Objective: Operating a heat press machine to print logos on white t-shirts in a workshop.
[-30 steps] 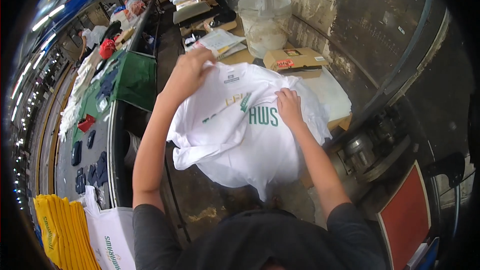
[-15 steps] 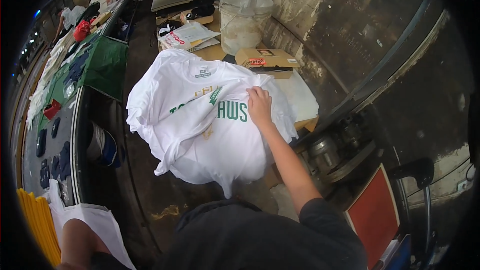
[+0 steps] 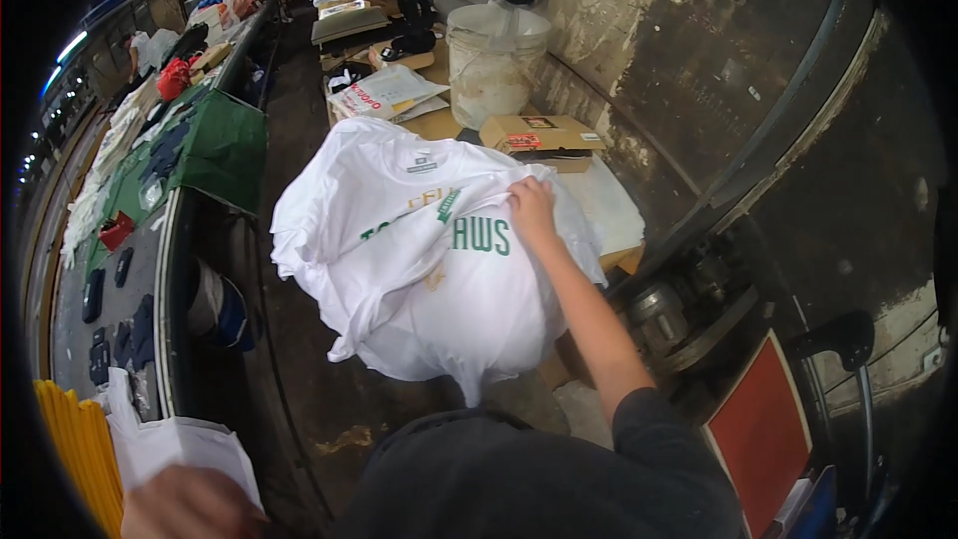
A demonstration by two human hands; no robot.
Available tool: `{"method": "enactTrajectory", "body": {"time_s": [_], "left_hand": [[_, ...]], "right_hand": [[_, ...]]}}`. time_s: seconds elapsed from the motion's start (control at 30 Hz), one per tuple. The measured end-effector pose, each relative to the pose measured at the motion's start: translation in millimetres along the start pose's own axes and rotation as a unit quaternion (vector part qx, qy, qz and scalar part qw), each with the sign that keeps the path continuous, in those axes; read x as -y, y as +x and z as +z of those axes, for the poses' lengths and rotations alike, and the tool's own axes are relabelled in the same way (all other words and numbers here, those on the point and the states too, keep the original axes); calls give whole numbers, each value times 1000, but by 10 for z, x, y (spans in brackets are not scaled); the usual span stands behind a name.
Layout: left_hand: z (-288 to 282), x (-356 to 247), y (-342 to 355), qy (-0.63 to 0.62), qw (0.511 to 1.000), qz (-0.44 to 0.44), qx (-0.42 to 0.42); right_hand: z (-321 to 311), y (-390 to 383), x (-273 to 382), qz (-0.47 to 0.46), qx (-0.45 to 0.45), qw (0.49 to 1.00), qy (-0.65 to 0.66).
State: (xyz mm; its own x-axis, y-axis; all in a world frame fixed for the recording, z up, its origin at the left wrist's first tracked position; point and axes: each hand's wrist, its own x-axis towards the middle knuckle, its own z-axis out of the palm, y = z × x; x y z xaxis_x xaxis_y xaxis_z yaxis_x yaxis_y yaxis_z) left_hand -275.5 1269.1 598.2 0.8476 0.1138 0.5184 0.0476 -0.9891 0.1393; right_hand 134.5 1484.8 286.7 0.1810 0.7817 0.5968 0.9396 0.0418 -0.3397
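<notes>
A heap of white T-shirts [image 3: 439, 309] with green and gold print is draped in front of me, the top one folded partly over its own print. My right hand [image 3: 533, 210] is closed on the T-shirt's fabric near its upper right edge, fingertips pinching a fold. At the lower left, my left hand [image 3: 195, 499] is smeared by motion and its fingers cannot be made out. It is in front of a white cloth [image 3: 195, 444] hanging by the table's end, beside a stack of yellow fabric [image 3: 75, 449].
Beyond the T-shirts stand a whitish bucket [image 3: 489, 65], a cardboard box [image 3: 544, 135] and plastic-wrapped packets [image 3: 384, 90]. A long table [image 3: 75, 329] with dark cloth pieces runs along the left. A red board [image 3: 760, 429] and a metal motor [image 3: 659, 309] are on the right.
My left hand has come into view at the lower left, where the bent arm was before. The right hand keeps its grip on the T-shirt; the whole view has shifted slightly.
</notes>
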Motion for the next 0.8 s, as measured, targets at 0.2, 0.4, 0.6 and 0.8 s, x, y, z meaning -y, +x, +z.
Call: {"method": "enactTrajectory", "body": {"time_s": [0.2, 0.4, 0.6, 0.8], "left_hand": [[1257, 1140, -391, -102, 918, -382, -30], [2695, 1434, -707, 54, 911, -407, -40], [2309, 1448, -1071, -219, 877, -416, -100], [1680, 1591, -787, -224, 926, -298, -61]], "right_hand": [[-886, 176, 719, -20, -14, 967, 253], [-2315, -365, 1489, -109, 69, 950, 285], [-2780, -857, 1390, 21, 230, 951, 203], [-2776, -1896, 1260, 189, 392, 900, 10]]}}
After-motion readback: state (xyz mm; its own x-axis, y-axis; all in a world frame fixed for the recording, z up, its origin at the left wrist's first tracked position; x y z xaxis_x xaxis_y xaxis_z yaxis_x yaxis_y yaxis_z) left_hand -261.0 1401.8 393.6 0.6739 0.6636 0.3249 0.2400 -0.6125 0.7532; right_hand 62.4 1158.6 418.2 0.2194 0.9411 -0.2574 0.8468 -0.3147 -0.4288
